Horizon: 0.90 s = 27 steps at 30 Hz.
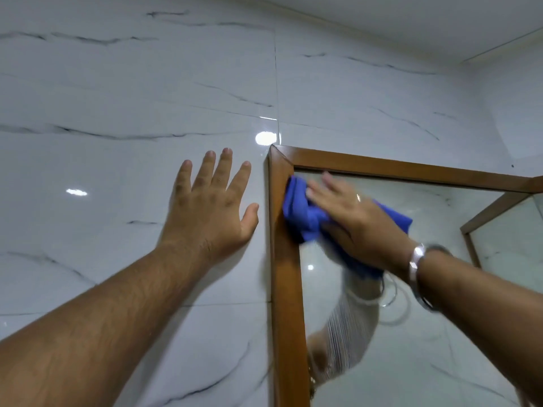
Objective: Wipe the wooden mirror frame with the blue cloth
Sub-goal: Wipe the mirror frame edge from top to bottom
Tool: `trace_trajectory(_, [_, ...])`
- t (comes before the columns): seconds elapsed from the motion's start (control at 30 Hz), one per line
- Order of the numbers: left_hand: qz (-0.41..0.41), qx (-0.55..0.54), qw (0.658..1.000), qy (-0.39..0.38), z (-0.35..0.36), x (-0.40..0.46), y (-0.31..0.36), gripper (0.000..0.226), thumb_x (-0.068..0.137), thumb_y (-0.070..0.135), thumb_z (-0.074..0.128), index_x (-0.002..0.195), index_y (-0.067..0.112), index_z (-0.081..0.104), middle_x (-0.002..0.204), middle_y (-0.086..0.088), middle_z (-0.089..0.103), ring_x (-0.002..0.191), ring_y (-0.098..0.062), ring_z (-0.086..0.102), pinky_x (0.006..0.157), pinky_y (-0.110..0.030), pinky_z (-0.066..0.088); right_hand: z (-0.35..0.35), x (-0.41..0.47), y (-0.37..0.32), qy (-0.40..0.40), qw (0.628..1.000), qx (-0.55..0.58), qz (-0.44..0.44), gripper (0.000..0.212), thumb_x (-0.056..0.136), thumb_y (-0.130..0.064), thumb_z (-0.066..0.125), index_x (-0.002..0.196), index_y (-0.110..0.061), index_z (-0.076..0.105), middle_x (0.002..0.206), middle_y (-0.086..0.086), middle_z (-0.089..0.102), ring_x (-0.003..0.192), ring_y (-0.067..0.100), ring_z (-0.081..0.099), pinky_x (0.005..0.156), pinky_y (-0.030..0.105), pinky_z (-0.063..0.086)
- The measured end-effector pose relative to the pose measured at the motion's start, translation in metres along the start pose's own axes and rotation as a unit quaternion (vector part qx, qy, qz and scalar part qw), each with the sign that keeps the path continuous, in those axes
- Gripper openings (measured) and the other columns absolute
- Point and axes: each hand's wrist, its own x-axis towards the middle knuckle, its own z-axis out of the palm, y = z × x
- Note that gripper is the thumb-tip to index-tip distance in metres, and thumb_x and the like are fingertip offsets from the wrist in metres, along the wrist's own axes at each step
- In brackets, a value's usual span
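A brown wooden mirror frame (286,289) hangs on the tiled wall; its top left corner sits near the middle of the view. My right hand (358,221), blurred, presses a bunched blue cloth (299,212) against the frame's left rail just below that corner. Part of the cloth is hidden under the hand. A metal watch is on that wrist. My left hand (210,210) lies flat on the wall left of the frame, fingers spread, holding nothing.
Glossy white marble-pattern wall tiles (132,113) surround the mirror. The mirror glass (411,333) reflects my arm, the tiles and another framed mirror (484,218). The white ceiling (411,22) runs across the top right.
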Motion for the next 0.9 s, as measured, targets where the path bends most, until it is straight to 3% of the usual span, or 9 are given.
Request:
trace_trajectory(0.07, [0.001,0.002,1.000,-0.002,-0.001,0.000,0.000,0.078,0.090,0.060,0.017,0.159,0.024,0.019,0.168,-0.013,0.016,0.154,-0.033,0.018,0.123,-0.057,0.014,0.002,0.029,0.008,0.019,0.997,0.036,0.071,0.044,0.095,-0.014,0.050,0.136,0.001,0.048,0.144,0.020,0.046,0.138,0.027,0.034,0.120,0.029,0.018])
trace_trajectory(0.13, [0.001,0.001,1.000,-0.002,-0.001,-0.002,0.000,0.077,0.091,0.059,0.018,0.159,0.023,0.021,0.167,-0.013,0.018,0.154,-0.033,0.019,0.123,-0.057,0.015,0.008,0.036,0.006,0.012,0.991,0.067,0.114,0.047,0.096,-0.011,0.049,0.142,-0.005,0.042,0.151,0.014,0.039,0.144,0.026,0.029,0.122,0.036,0.019])
trace_trajectory(0.33, [0.004,-0.006,1.000,-0.023,-0.002,-0.006,-0.002,0.078,0.093,0.061,0.014,0.161,0.024,0.013,0.169,-0.013,0.010,0.156,-0.032,0.012,0.125,-0.055,0.010,0.017,-0.083,-0.068,-0.054,0.990,0.094,0.091,0.058,0.095,-0.036,0.045,0.149,-0.020,0.033,0.158,0.002,0.029,0.148,0.018,0.023,0.121,0.034,0.017])
trace_trajectory(0.43, [0.009,-0.012,0.999,-0.042,-0.003,-0.024,0.005,0.079,0.093,0.063,0.013,0.161,0.024,0.008,0.169,-0.012,0.004,0.156,-0.032,0.006,0.126,-0.055,0.008,0.024,-0.173,-0.119,-0.095,0.994,0.049,-0.002,0.054,0.101,-0.039,0.032,0.152,-0.026,0.021,0.161,-0.002,0.020,0.149,0.019,0.019,0.118,0.037,0.020])
trace_trajectory(0.53, [0.024,-0.018,0.998,-0.061,-0.002,-0.051,0.011,0.081,0.093,0.065,0.013,0.161,0.023,0.007,0.169,-0.011,0.001,0.156,-0.031,0.002,0.126,-0.055,0.007,0.019,-0.210,-0.126,-0.174,0.979,-0.046,-0.096,0.049,0.105,-0.040,0.015,0.153,-0.030,0.015,0.162,-0.005,0.012,0.150,0.017,0.009,0.119,0.031,0.013])
trace_trajectory(0.63, [0.036,-0.010,0.997,-0.068,-0.003,-0.063,0.013,0.082,0.091,0.066,0.011,0.161,0.023,0.008,0.169,-0.012,0.002,0.156,-0.032,0.003,0.125,-0.056,0.009,0.008,-0.169,-0.099,-0.132,0.987,0.036,-0.088,0.041,0.101,-0.031,0.042,0.141,-0.027,0.045,0.153,-0.005,0.038,0.145,0.014,0.029,0.118,0.030,0.026])
trace_trajectory(0.73, [0.029,-0.010,0.998,-0.062,-0.003,-0.061,0.015,0.082,0.091,0.064,0.017,0.161,0.022,0.013,0.169,-0.013,0.008,0.156,-0.033,0.009,0.125,-0.057,0.012,0.009,-0.090,-0.062,-0.036,0.998,0.056,0.010,0.044,0.092,-0.023,0.053,0.136,-0.015,0.048,0.140,0.008,0.054,0.138,0.018,0.038,0.119,0.025,0.021])
trace_trajectory(0.83, [0.033,-0.005,0.998,-0.061,-0.003,-0.061,0.016,0.081,0.091,0.064,0.017,0.160,0.023,0.017,0.168,-0.013,0.011,0.155,-0.033,0.012,0.124,-0.057,0.014,0.008,0.005,-0.024,0.043,0.992,0.041,0.112,0.044,0.091,-0.010,0.054,0.135,-0.005,0.051,0.139,0.018,0.053,0.134,0.034,0.044,0.117,0.036,0.026])
trace_trajectory(0.9, [0.032,-0.005,0.998,-0.057,-0.002,-0.062,0.015,0.080,0.091,0.064,0.017,0.160,0.023,0.019,0.168,-0.013,0.014,0.155,-0.033,0.014,0.124,-0.057,0.015,0.010,0.047,-0.010,0.044,0.988,0.044,0.141,0.048,0.090,0.000,0.051,0.138,-0.006,0.049,0.146,0.014,0.048,0.139,0.032,0.039,0.118,0.042,0.027])
